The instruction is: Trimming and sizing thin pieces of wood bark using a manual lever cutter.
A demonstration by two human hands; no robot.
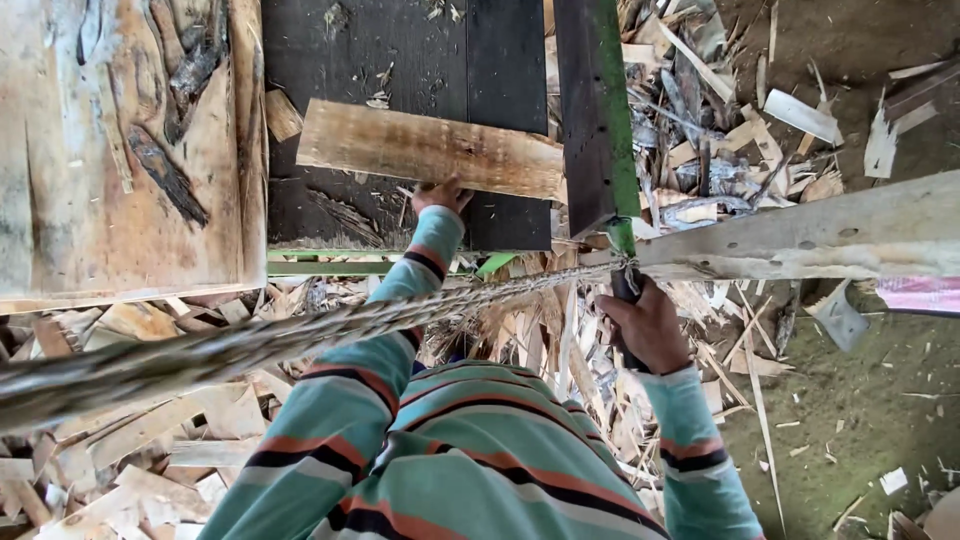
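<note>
Woodchips and splintered offcuts point(200, 440) litter the dirt floor point(860, 400) around a dark worktop point(400, 60). On it lies a pale plank point(430, 150), fingers of the left hand point(440, 195) pressed on its near edge. The right hand point(648, 328) is clenched around a dark handle point(625, 290) beside a taut rope point(300, 335).

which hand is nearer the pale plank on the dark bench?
Left. The left hand touches the plank's lower edge. The right hand is well off to its lower right, gripping a dark handle.
</note>
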